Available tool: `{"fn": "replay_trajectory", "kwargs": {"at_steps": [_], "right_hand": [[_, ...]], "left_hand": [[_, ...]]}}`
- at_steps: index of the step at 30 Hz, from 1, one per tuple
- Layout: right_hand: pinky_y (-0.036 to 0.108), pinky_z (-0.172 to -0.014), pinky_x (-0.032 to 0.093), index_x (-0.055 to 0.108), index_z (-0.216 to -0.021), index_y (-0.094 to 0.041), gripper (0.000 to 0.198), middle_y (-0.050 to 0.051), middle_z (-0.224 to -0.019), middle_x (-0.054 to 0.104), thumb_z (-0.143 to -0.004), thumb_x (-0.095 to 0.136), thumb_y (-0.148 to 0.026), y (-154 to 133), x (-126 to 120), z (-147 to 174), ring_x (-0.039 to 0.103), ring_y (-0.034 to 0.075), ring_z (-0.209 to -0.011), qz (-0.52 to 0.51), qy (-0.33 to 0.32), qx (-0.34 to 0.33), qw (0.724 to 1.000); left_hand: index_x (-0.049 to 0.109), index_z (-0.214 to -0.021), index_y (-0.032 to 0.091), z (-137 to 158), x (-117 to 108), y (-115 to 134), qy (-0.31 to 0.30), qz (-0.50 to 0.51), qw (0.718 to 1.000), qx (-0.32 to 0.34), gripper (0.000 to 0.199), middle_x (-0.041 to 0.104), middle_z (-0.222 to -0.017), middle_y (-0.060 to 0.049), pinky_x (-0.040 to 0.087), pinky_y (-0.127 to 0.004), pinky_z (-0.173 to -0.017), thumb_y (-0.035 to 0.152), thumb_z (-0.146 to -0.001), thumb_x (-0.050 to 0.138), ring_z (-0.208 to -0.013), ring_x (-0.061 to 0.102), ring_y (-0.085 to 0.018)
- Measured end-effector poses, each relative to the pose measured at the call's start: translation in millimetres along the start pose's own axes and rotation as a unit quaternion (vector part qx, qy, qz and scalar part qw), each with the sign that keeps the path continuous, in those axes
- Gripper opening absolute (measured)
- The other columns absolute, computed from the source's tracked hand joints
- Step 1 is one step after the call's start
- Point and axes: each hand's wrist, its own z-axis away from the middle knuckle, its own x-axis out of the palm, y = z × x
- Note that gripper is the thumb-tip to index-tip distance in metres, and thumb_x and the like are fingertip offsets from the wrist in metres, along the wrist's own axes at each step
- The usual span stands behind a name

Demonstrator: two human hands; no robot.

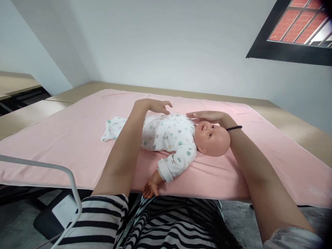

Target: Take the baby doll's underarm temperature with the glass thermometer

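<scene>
A baby doll point(181, 140) in a white printed romper lies on its back on a pink sheet point(64, 138), head to the right. My left hand point(157, 105) reaches across the doll's body and rests, fingers apart, on the far side of its torso. Just above the doll's face and far shoulder lies my right hand point(206, 116), flat, fingers extended toward the left hand. Neither hand grips anything. The doll's near arm hangs over the table's front edge toward my striped shirt.
The pink sheet covers a wooden table point(298, 128) against a white wall. A white metal rail point(52, 169) stands at the lower left, with a white device point(64, 209) below it. A dark-framed window point(298, 31) is at the upper right.
</scene>
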Motion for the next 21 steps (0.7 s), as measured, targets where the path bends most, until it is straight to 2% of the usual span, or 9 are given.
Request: {"fn": "replay_trajectory", "kwargs": {"at_steps": [2,4,7,9,12,15,18,21], "right_hand": [[0.044,-0.120,0.041,0.067,-0.133,-0.035,0.047,-0.002,-0.155,0.052,-0.088,0.072,-0.050,-14.8,-12.9,8.3,0.044,0.030,-0.146,0.122,0.012,0.005,0.992],[0.045,-0.118,0.043,0.064,-0.138,-0.038,0.052,-0.003,-0.156,0.051,-0.088,0.072,-0.049,-33.0,-15.4,20.9,0.043,0.032,-0.146,0.206,0.003,-0.010,0.978],[0.044,-0.107,0.051,0.065,-0.138,-0.036,0.049,0.001,-0.145,0.061,-0.090,0.067,-0.048,-59.2,-0.6,40.8,0.054,0.034,-0.136,0.275,-0.083,-0.020,0.958],[0.044,-0.100,0.054,0.071,-0.130,-0.033,0.044,0.003,-0.131,0.070,-0.088,0.069,-0.047,-70.0,14.7,49.3,0.062,0.033,-0.123,0.307,-0.105,-0.007,0.946],[0.044,-0.089,0.056,0.078,-0.109,-0.030,0.034,0.005,-0.108,0.077,-0.080,0.075,-0.046,-73.5,32.6,51.9,0.069,0.032,-0.103,0.317,-0.070,0.000,0.946],[0.044,-0.082,0.056,0.078,-0.092,-0.028,0.027,0.004,-0.095,0.075,-0.077,0.076,-0.049,-71.0,39.7,49.8,0.068,0.030,-0.091,0.283,-0.038,-0.035,0.958],[0.043,-0.081,0.054,0.076,-0.089,-0.027,0.028,0.003,-0.092,0.073,-0.081,0.069,-0.053,-74.7,39.5,53.0,0.066,0.028,-0.090,0.265,-0.046,-0.060,0.961],[0.041,-0.083,0.052,0.076,-0.094,-0.027,0.029,0.003,-0.090,0.072,-0.086,0.065,-0.052,-85.2,37.9,64.1,0.065,0.028,-0.094,0.295,-0.092,-0.056,0.950]], "left_hand": [[0.060,-0.136,0.039,20.3,-13.2,8.2,0.005,-0.010,1.000,0.015,0.059,0.062,-0.142,-0.003,0.042,-0.041,-0.104,0.059,-0.080,0.067,-0.131,0.053,-0.032],[0.071,-0.119,0.031,34.7,-20.3,17.0,-0.024,-0.008,0.999,0.037,0.043,0.070,-0.124,-0.002,0.043,-0.036,-0.101,0.052,-0.081,0.068,-0.127,0.056,-0.030],[0.077,-0.101,0.028,41.5,-20.1,29.1,-0.095,0.000,0.994,0.056,0.034,0.074,-0.106,-0.002,0.045,-0.031,-0.095,0.049,-0.074,0.075,-0.120,0.059,-0.028],[0.079,-0.094,0.029,40.0,-16.1,36.8,-0.123,-0.005,0.991,0.059,0.035,0.075,-0.104,-0.002,0.047,-0.031,-0.091,0.050,-0.066,0.081,-0.116,0.061,-0.028],[0.079,-0.086,0.028,39.5,-10.4,47.7,-0.125,-0.028,0.990,0.052,0.036,0.076,-0.102,-0.003,0.047,-0.031,-0.086,0.053,-0.061,0.084,-0.112,0.062,-0.030],[0.079,-0.082,0.027,42.3,-8.5,52.5,-0.110,-0.036,0.992,0.041,0.035,0.076,-0.101,-0.003,0.047,-0.032,-0.084,0.051,-0.058,0.087,-0.111,0.062,-0.031],[0.079,-0.086,0.028,37.8,-11.0,43.0,-0.099,-0.016,0.994,0.042,0.034,0.076,-0.097,-0.003,0.047,-0.031,-0.084,0.046,-0.059,0.087,-0.112,0.062,-0.031],[0.077,-0.091,0.026,22.6,-16.6,18.5,-0.060,0.014,0.998,0.027,0.025,0.073,-0.087,-0.002,0.046,-0.031,-0.086,0.042,-0.071,0.079,-0.111,0.063,-0.030]]}}
